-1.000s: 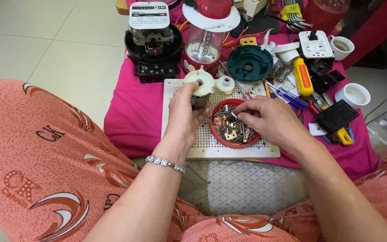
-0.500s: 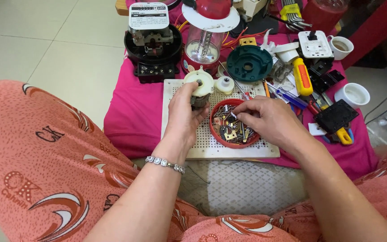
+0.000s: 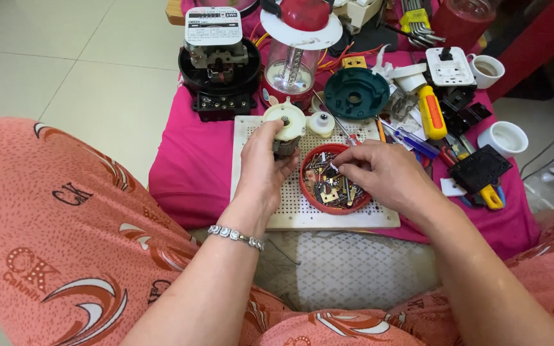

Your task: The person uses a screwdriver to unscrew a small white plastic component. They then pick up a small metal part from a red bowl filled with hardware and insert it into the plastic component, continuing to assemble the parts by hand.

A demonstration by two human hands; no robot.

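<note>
L hand (image 3: 265,168) closed round small motor (image 3: 285,131) w/ cream cap, held over perforated board (image 3: 302,214); looks rigid, light, best gripped at body. R hand (image 3: 383,176) pinches among loose metal bits in red dish (image 3: 307,192); tiny, slippery. Clutter crowds right, bare floor left.

— The left hand (image 3: 265,168) covers most of the small motor (image 3: 285,131); only its cream cap shows.

— And the right hand's (image 3: 383,174) fingertips hide whatever they pinch in the red bowl (image 3: 315,197), perhaps a screw.
</note>
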